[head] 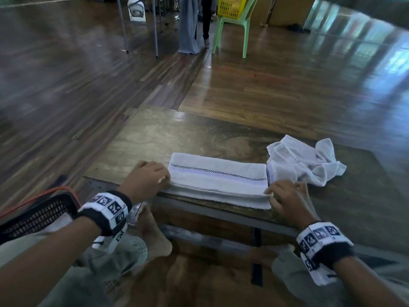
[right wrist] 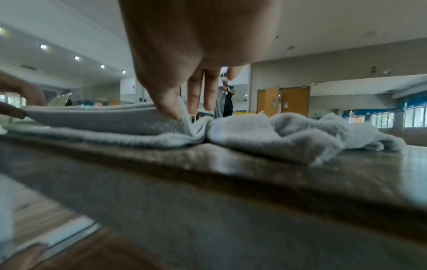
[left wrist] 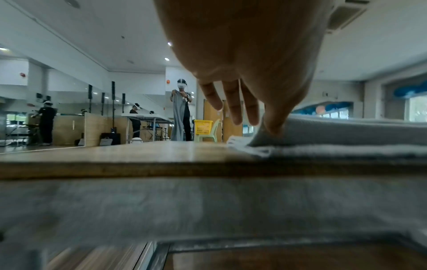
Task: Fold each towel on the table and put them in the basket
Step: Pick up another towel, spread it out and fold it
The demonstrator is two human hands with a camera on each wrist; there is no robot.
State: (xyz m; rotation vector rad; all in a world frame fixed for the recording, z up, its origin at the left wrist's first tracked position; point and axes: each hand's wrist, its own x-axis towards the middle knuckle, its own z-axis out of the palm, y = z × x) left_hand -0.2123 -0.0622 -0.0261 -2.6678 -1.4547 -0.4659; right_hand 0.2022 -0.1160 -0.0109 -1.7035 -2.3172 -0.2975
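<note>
A white towel (head: 219, 176) with a checkered stripe lies folded into a long strip along the near edge of the low wooden table (head: 177, 134). My left hand (head: 152, 176) pinches the upper layer at its left end, thumb on the cloth (left wrist: 275, 126). My right hand (head: 285, 196) pinches the upper layer's edge at the right end between thumb and forefinger (right wrist: 175, 109). A second white towel (head: 305, 160) lies crumpled just right of the folded one, touching it. The black mesh basket (head: 37, 216) with an orange rim sits on the floor at my lower left.
My bare feet (head: 155, 231) and knees are under the table's near edge. Farther off, a person (head: 205, 18) holds up a grey cloth (head: 188, 23) beside a green chair (head: 232, 34) bearing a yellow basket (head: 230, 6). Metal table legs (head: 155, 29) stand at the back.
</note>
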